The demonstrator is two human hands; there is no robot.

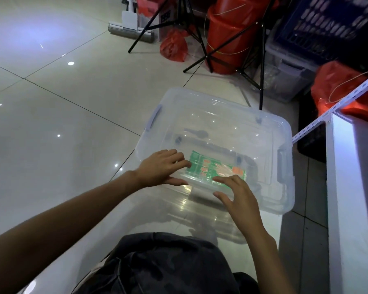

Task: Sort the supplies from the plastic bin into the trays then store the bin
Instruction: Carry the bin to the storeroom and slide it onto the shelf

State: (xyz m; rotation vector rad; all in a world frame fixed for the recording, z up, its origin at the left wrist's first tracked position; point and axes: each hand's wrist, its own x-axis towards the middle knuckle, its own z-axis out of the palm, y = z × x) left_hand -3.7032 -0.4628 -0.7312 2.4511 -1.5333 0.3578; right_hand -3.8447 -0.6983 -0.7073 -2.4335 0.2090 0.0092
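Note:
A clear plastic bin point(225, 115) sits on the tiled floor in front of me, with a clear lid and grey side latches point(283, 164). Through the plastic I see a green packet point(210, 168) with red and white print, lying near the bin's near side. My left hand point(162, 169) rests on the near left part of the top, fingers spread and fingertips over the packet. My right hand point(238, 196) lies on the near rim, fingers apart and thumb by the edge. Neither hand encloses anything.
A white shelf unit with a perforated metal rail point(348, 187) stands close on the right. Black tripod legs point(261, 66), red bags and buckets point(227, 32), a blue crate point(327, 22) and another clear box point(285, 75) crowd the floor behind. Bare tiles lie to the left.

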